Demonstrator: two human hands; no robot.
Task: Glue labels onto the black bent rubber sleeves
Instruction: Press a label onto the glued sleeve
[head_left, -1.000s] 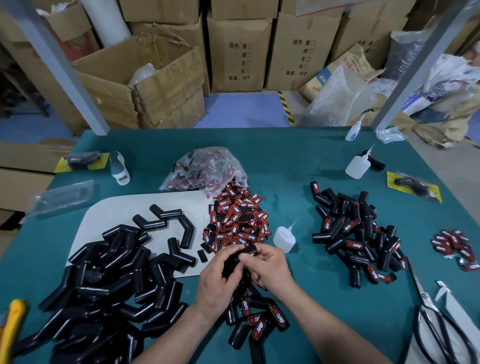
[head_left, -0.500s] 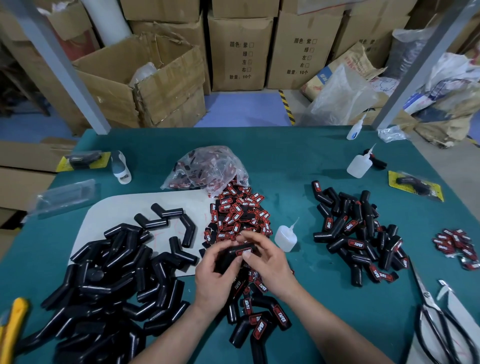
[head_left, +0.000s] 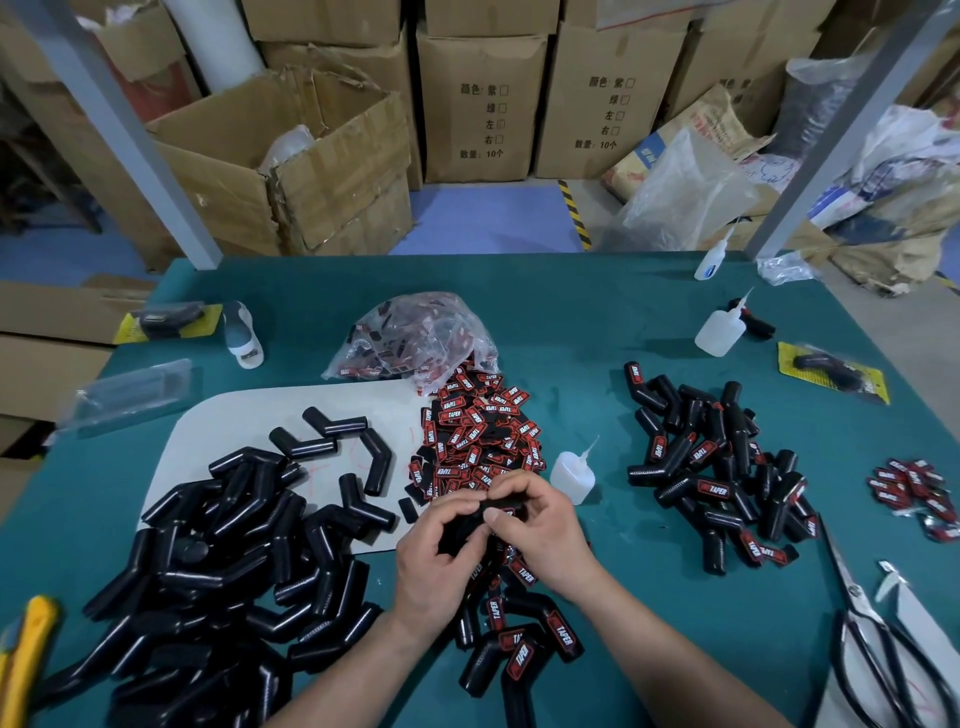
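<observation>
Over the green tabletop (head_left: 571, 322), between bare sleeves (head_left: 208, 571) on the left and finished sleeves (head_left: 717, 467) on the right, just short of the loose labels (head_left: 478, 431). Gripping one sleeve (head_left: 462, 527) in left hand (head_left: 436, 561) and right hand (head_left: 545, 535), fingers (head_left: 519, 483) curled close. Now hiding the red label glimpsed half a second ago: probably pressing it home.

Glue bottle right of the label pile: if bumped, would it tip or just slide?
The glue bottle probably tips readily: it stands upright with a long thin nozzle. Small translucent plastic, so likely light and easily pushed.
</observation>
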